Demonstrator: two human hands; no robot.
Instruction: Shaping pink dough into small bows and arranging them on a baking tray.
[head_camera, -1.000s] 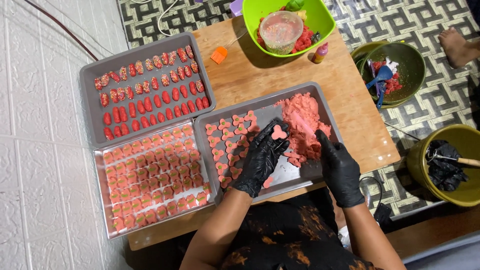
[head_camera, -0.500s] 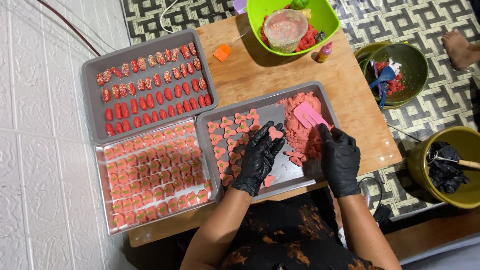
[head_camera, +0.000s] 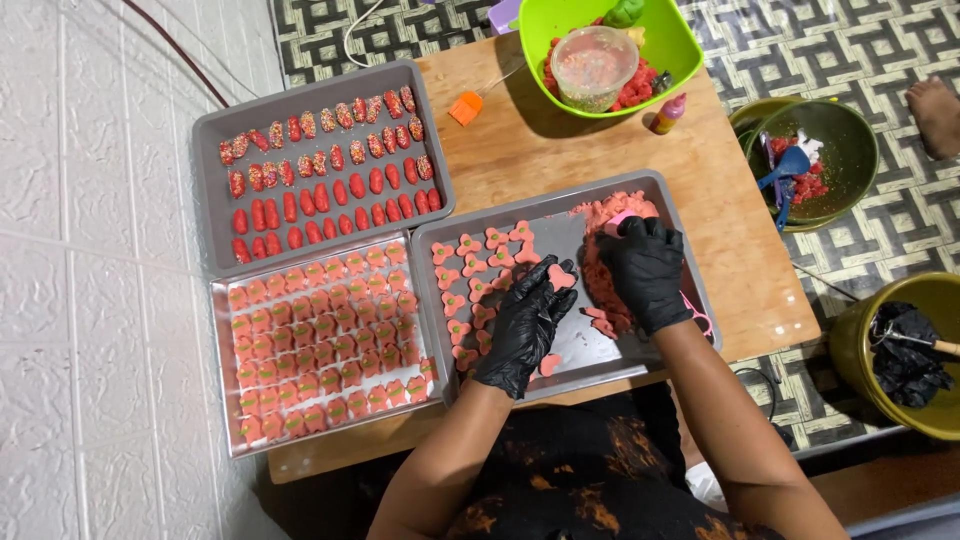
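Note:
Both my hands wear black gloves over a grey metal tray (head_camera: 690, 260) on a wooden table (head_camera: 540, 150). My left hand (head_camera: 525, 325) lies over the tray's middle, its fingertips holding a small pink shaped dough piece (head_camera: 561, 276). More pink cut-out pieces (head_camera: 470, 270) lie in rows on the tray's left half. My right hand (head_camera: 648, 272) presses down on a heap of pink dough (head_camera: 600, 215) at the tray's right and grips a pink cutter (head_camera: 625, 218), mostly hidden under the glove.
A tray of red oblong pieces (head_camera: 320, 165) and a tray full of pink pieces (head_camera: 320, 340) stand to the left. A green bowl (head_camera: 680, 40) holds a plastic tub. On the floor at right are a dark green bowl (head_camera: 850, 130), a bucket (head_camera: 860, 340) and another person's foot (head_camera: 935, 110).
My right hand, which held the pink cutter lifted above the dough, has come down onto the heap. My left hand has shifted slightly with the piece at its fingertips.

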